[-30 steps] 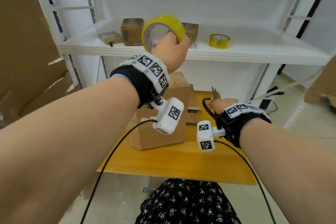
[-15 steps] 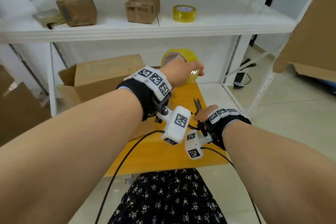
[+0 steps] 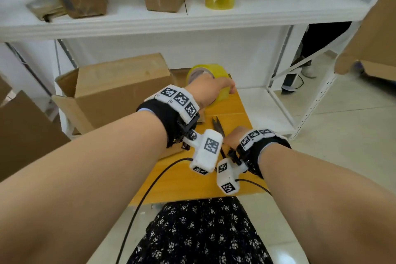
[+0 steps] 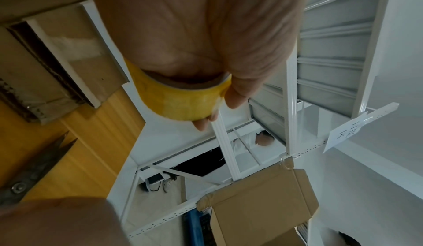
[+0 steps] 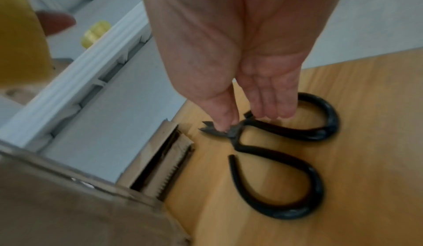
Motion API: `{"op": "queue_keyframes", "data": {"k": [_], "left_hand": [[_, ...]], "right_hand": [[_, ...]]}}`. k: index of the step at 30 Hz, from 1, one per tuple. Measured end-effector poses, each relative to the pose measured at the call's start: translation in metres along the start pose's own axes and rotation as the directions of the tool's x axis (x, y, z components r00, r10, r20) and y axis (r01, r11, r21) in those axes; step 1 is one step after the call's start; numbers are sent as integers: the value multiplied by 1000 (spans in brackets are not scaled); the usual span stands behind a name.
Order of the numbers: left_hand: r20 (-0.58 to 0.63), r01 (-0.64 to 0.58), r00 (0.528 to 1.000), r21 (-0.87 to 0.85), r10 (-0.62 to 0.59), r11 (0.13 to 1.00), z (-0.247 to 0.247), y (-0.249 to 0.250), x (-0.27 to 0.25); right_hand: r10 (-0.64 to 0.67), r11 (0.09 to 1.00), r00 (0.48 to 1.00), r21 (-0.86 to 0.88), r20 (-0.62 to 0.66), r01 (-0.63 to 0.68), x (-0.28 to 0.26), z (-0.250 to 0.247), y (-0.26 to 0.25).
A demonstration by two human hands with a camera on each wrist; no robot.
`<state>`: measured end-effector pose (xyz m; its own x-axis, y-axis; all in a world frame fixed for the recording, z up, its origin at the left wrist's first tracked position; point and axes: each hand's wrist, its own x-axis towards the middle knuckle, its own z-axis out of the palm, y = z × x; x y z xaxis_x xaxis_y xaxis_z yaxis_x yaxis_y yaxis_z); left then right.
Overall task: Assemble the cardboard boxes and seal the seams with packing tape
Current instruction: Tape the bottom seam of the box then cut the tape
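Tape roll [image 3: 209, 80] first: from the head view, the left hand [image 3: 211, 90] has it gripped at the far right corner of the bench [image 3: 182, 178], fingers wrapped over the yellow rim. Beside it on the bench's left side sits the big cardboard box [image 3: 120, 85], a side flap hanging open. Right hand [image 3: 234, 137] is down near the scissors [image 3: 217, 126], mid-bench. On the shelf [image 3: 192, 21] above: two small boxes and a spare yellow roll.

Left wrist view now: thumb and fingers pinch the tape roll [image 4: 181, 101] across its width, glossy translucent yellow around a pale cardboard core. I'd say find the loose end before going to the seam; a firm hold through the core will let it spin freely.

Right wrist view: the right hand [image 5: 240, 59] has its fingers [image 5: 270, 103] straight and close together, tips touching the scissors [image 5: 286, 152] at the pivot, black loop handles lying flat on the wood. Not yet a proper grip, by my reading; better to slide fingers into the loops. The box's corrugated flap edge [image 5: 164, 157] is just beside them.
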<state>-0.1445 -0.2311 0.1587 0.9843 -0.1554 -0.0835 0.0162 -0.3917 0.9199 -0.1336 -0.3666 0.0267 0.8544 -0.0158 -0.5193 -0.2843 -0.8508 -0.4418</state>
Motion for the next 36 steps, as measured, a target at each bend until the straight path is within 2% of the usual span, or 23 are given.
{"op": "queue_keyframes", "data": {"k": [2,4,5,7,10,15,19,23,27,31,33,36], "left_hand": [[-24,-2,1000,15,3,1000,-2,2,0],[-54,-16,998,39,18,999,-5,4,1],[-78,-25,997,34,28,999,-7,4,1],[-140,-22,990,26,25,999,-12,4,4],[-217,-23,976,35,30,999,-18,6,4],[-265,-31,964,-3,29,1000,-29,6,0],[-262,-50,964,10,50,999,-32,1,-1],[-249,-37,968,-5,34,999,-30,-5,-1],[-174,-60,984,-89,44,994,-24,-8,4],[-114,14,993,-215,-39,976,-18,-7,1],[-137,65,986,-240,-100,969,-15,-12,3],[-98,67,992,-108,-77,992,-10,-16,-3]], "right_hand": [[-49,928,997,366,-59,67,-11,-20,-7],[-67,733,995,673,-75,100,-21,-40,-23],[-81,625,994,773,-73,108,-28,-49,-35],[-111,468,989,873,-95,137,-44,-65,-54],[-178,394,978,902,-113,176,-69,-81,-67],[-309,415,943,874,-126,253,-86,-88,-81],[-317,470,939,839,-130,275,-89,-88,-83],[-326,523,943,817,-74,244,-88,-88,-80],[-319,512,942,817,-103,263,-86,-82,-76],[-327,497,932,809,-159,313,-84,-82,-73],[-342,530,921,770,-187,354,-84,-86,-70],[-312,670,923,637,-224,381,-84,-95,-65]]}}
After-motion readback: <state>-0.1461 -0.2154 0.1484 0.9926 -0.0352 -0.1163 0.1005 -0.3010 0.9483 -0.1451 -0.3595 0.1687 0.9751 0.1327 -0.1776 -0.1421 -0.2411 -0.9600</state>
